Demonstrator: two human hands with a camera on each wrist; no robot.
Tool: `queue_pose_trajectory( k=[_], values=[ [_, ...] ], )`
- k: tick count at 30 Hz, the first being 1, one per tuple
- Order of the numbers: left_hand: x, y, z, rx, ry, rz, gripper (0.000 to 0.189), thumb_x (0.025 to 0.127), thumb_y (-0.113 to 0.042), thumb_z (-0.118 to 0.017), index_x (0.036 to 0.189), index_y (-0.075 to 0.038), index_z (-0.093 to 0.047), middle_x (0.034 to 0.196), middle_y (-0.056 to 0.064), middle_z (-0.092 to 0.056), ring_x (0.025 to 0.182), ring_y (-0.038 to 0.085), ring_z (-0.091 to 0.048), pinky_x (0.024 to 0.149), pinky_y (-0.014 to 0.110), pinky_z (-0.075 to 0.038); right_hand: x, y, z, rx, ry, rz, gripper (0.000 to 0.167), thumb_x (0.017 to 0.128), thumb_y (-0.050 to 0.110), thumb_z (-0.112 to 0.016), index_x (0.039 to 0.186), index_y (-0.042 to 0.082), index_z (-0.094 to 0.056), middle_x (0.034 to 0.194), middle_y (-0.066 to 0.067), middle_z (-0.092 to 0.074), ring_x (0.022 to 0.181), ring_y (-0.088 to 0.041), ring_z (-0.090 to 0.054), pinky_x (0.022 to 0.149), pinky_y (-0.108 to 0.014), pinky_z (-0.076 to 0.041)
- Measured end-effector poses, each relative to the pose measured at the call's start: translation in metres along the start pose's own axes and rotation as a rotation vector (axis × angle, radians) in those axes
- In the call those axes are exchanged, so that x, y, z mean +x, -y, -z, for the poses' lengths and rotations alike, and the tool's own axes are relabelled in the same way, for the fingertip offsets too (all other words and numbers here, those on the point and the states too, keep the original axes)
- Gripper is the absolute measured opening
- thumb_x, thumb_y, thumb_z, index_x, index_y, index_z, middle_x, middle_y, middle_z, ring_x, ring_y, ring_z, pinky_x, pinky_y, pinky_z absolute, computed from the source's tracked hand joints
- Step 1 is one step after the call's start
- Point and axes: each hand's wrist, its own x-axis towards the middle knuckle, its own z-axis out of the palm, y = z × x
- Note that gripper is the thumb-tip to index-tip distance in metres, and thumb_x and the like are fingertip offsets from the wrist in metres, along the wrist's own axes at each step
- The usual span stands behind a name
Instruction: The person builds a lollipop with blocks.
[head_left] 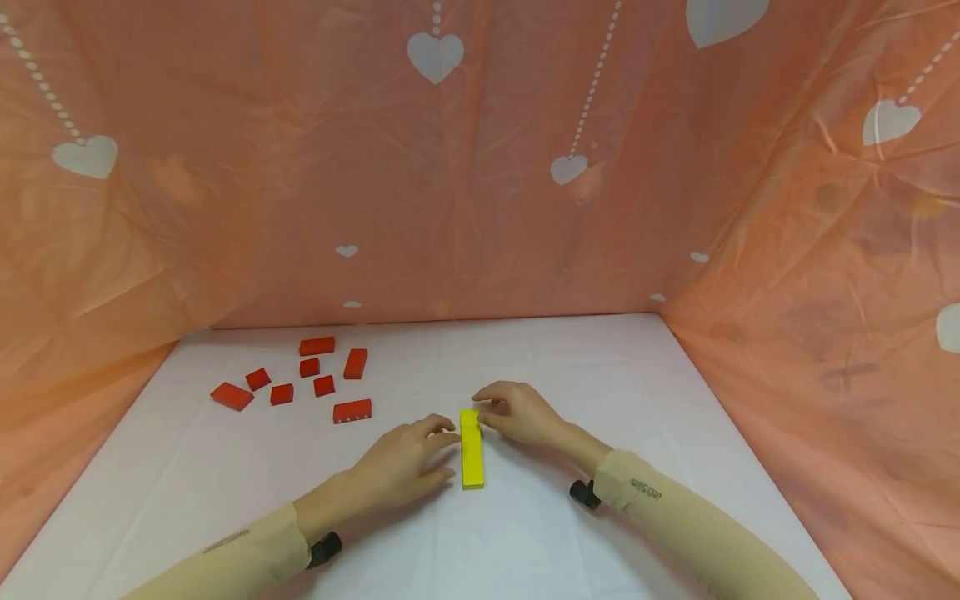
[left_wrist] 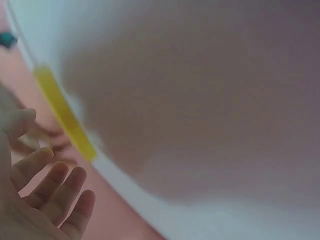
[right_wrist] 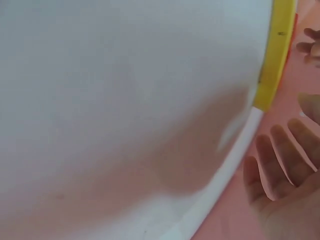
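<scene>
A long yellow block (head_left: 472, 461) lies on the white table in front of me, its length pointing away. At its far end a small yellow block (head_left: 468, 416) lines up with it. My left hand (head_left: 401, 462) is at the left side of the yellow row, one fingertip right at its edge and the fingers loosely spread. From the right, my right hand (head_left: 521, 412) reaches over with its thumb tip beside the small block. In the right wrist view the fingers (right_wrist: 280, 160) are relaxed and apart, below the end of the yellow row (right_wrist: 274, 65).
Several red blocks, long ones (head_left: 352, 411) and small cubes (head_left: 282, 394), lie scattered at the table's back left. Orange sheets with white hearts (head_left: 450, 208) hang along the back and both sides of the white table (head_left: 600, 375).
</scene>
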Motion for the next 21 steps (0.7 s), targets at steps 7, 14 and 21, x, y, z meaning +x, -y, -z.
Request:
queue_pose_trajectory(
  k=[7, 14, 21],
  values=[
    [-0.014, 0.031, 0.022, -0.052, -0.195, 0.157, 0.042, 0.094, -0.024, -0.079, 0.133, -0.011, -0.070, 0.130, 0.005, -0.065, 0.115, 0.026, -0.066, 0.096, 0.048, -0.058, -0.017, 0.008, 0.004, 0.003, -0.027, -0.002, 0.037, 0.098, 0.018, -0.072, 0.133, 0.008, -0.069, 0.138, -0.007, -0.065, 0.119, -0.027, -0.064, 0.104, -0.051, -0.051],
    [-0.033, 0.078, 0.040, -0.074, -0.259, 0.279, 0.043, 0.094, -0.019, -0.079, 0.134, -0.007, -0.068, 0.130, 0.013, -0.064, 0.115, 0.036, -0.064, 0.093, 0.053, -0.059, -0.029, 0.016, 0.000, -0.052, 0.019, 0.005, 0.044, 0.095, 0.021, -0.077, 0.136, 0.009, -0.067, 0.141, -0.007, -0.062, 0.130, -0.029, -0.059, 0.110, -0.051, -0.048],
    [-0.047, 0.107, 0.048, -0.046, -0.196, 0.296, 0.040, 0.091, -0.015, -0.081, 0.128, -0.005, -0.072, 0.128, 0.016, -0.065, 0.121, 0.040, -0.060, 0.095, 0.057, -0.057, -0.033, 0.018, -0.005, -0.189, 0.082, 0.039, 0.043, 0.095, 0.025, -0.077, 0.134, 0.010, -0.069, 0.141, -0.004, -0.062, 0.133, -0.025, -0.056, 0.113, -0.046, -0.047]
  ],
)
